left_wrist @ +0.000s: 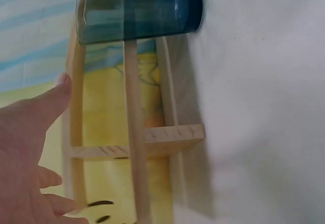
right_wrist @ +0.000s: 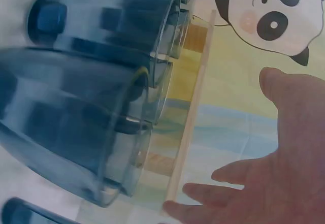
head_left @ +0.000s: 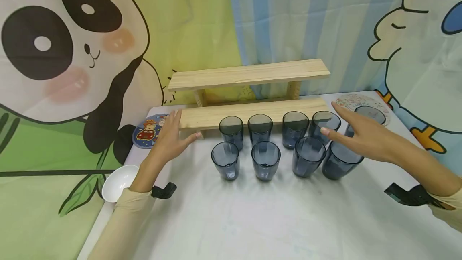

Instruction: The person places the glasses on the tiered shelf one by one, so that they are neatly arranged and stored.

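My left hand is at the left end of a two-tier wooden shelf, fingers straight and thumb spread; whether it touches the lower board I cannot tell. In the left wrist view that palm holds nothing. My right hand hovers over the right end of the glasses, fingers extended, thumb apart. Several blue-grey tumblers stand upright in two rows before the shelf, among them a front-left glass and a front-right glass. Another glass is partly hidden behind the right hand.
A blue round mat with a cartoon lies left of the shelf. Nearer, a white bowl sits at the table's left edge. A patterned round mat lies at the back right. Printed cloth hangs behind the white table.
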